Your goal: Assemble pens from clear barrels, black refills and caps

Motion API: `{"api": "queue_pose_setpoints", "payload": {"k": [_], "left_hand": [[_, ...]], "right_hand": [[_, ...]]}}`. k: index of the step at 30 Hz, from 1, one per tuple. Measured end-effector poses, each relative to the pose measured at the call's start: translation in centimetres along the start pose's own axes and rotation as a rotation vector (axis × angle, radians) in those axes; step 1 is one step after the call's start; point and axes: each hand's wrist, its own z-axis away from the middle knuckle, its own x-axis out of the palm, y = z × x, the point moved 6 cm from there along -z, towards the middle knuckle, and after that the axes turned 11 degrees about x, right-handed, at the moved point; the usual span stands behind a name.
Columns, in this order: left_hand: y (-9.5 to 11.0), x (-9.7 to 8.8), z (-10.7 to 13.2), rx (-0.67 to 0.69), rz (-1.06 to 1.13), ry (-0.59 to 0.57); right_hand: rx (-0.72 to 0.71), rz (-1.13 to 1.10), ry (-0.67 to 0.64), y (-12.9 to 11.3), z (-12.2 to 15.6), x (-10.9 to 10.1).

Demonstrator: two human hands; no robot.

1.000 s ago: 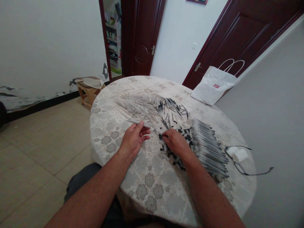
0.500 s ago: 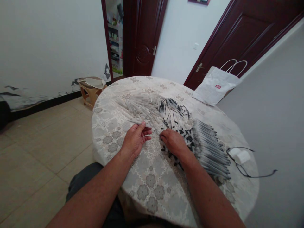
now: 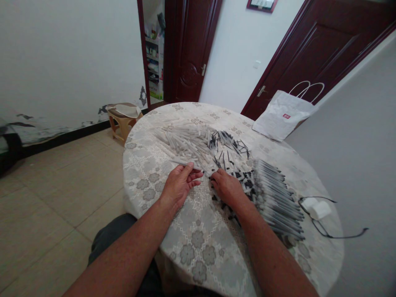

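Observation:
My left hand is closed, thumb against fingers, on a whitish pen barrel at the near edge of the barrel pile. My right hand rests just right of it with its fingertips pinched together; what they hold is hidden. Beyond the left hand lies a heap of pale pen barrels. Dark thin pen refills lie scattered to its right. Small black and whitish pen parts spread around my right hand. Further right, grey-looking pens with dark ends lie side by side in a row.
A patterned cloth covers the round table. Eyeglasses and a white block-like object lie at its right edge. A white paper bag stands at the back right. A tan stool stands on the floor behind, left.
The view has shifted slightly, so everything sits a little further right and lower. Both hands keep nearly the same pose, with the left slightly closer to the right.

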Motion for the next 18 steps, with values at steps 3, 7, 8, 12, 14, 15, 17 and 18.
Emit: {"api": "queue_pose_setpoints", "payload": {"k": [3,7,8,12,14,15,17,18], "left_hand": [[0.0,0.2,0.2,-0.006,0.014,-0.018],[-0.1,0.6,0.4,-0.027,0.045,-0.057],[-0.1,0.8,0.5,-0.031,0.052,-0.069],[0.2,1.0,0.6,-0.029,0.062,-0.105],[0.3,1.1,0.7,-0.021,0.067,-0.114],[0.3,1.1,0.7,-0.019,0.07,-0.117],[0.4,1.1,0.7,-0.014,0.074,-0.122],[0.4,1.1,0.7,-0.012,0.073,-0.123]], "right_hand": [[0.013,-0.313,0.177,0.2,0.4,-1.4],[0.131,-0.924,0.162,0.7,0.7,-1.5],[0.153,-1.068,0.115,0.5,0.7,-1.2],[0.167,-1.398,-0.015,-0.4,0.6,0.1],[0.175,-1.463,-0.027,-0.5,0.6,0.4],[0.177,-1.482,-0.03,-0.6,0.6,0.5],[0.175,-1.49,-0.033,-0.6,0.6,0.5],[0.173,-1.479,-0.036,-0.7,0.6,0.5]]}}
